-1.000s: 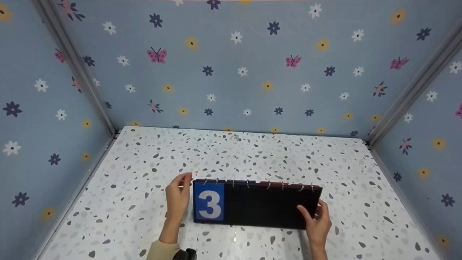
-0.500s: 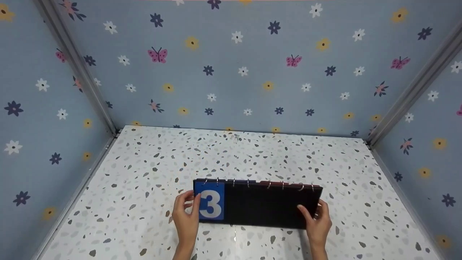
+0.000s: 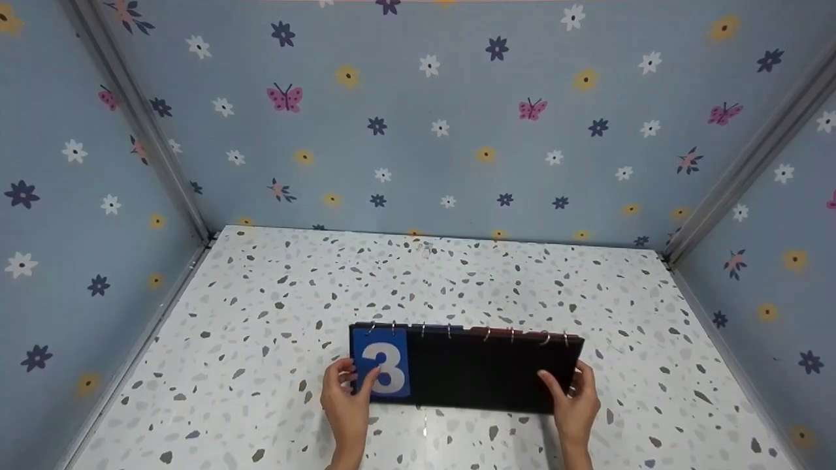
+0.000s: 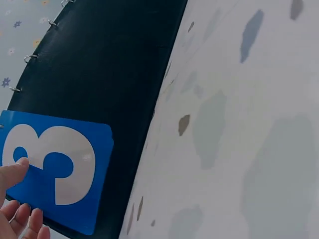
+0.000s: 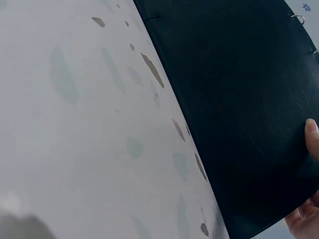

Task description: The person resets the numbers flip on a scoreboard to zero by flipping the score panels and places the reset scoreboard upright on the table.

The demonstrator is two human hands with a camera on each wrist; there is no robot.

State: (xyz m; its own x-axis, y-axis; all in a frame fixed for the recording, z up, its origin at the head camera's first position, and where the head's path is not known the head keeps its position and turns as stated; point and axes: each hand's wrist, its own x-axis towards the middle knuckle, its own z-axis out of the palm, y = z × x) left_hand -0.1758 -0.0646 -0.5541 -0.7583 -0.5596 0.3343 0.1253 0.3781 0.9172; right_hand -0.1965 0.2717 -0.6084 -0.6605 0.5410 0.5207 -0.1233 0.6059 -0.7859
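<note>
A black flip scoreboard [image 3: 483,372] stands tilted back on the table, metal rings along its top edge. At its left end hangs a blue number card [image 3: 401,346] with a white 3. My left hand [image 3: 346,405] has its thumb on the card's face and its curled fingers at the board's left edge. In the left wrist view, the thumb [image 4: 15,174] lies over the numeral and the fingertips [image 4: 35,219] come right at the board's side edge. My right hand [image 3: 578,405] grips the board's right end, thumb [image 5: 312,137] in front and the other fingers at the edge.
A white speckled table top [image 3: 424,281] spreads around the scoreboard. Blue flowered panels [image 3: 444,98] enclose it at the back and both sides, with grey metal posts [image 3: 150,137] at the corners. Blue and dark red edges [image 3: 496,331] show behind the board's top.
My left hand has come down and right from beside the upper left corner, its thumb passing onto the number card. The card has shifted slightly right. My right hand keeps its grip.
</note>
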